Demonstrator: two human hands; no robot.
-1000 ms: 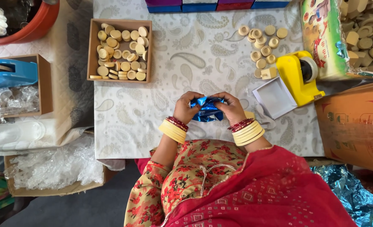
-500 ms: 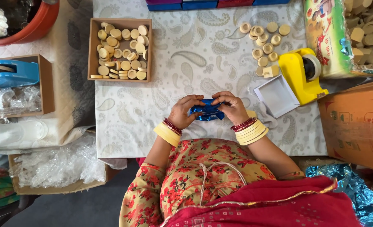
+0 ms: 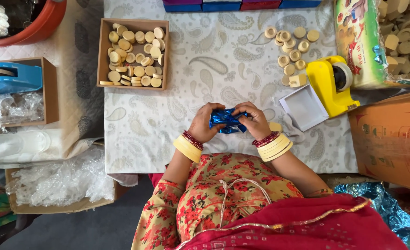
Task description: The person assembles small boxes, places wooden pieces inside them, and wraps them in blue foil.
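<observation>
Gripping a blue foil packet [image 3: 227, 120] between them, the left hand [image 3: 206, 123] and right hand [image 3: 256, 121] clasped its ends; it lay crosswise, equally near both, above the patterned tablecloth [image 3: 223, 60].

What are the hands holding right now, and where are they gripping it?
Both hands, left hand and right hand, hold a shiny blue foil-wrapped piece by its opposite ends.

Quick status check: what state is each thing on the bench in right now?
blue foil wrapper: pinched between both hands, crumpled
left hand: gripping wrapper
right hand: gripping wrapper
wooden tray: open, holding round discs
small white box: open
yellow tape dispenser: loaded with tape roll
loose discs: scattered on cloth
</observation>
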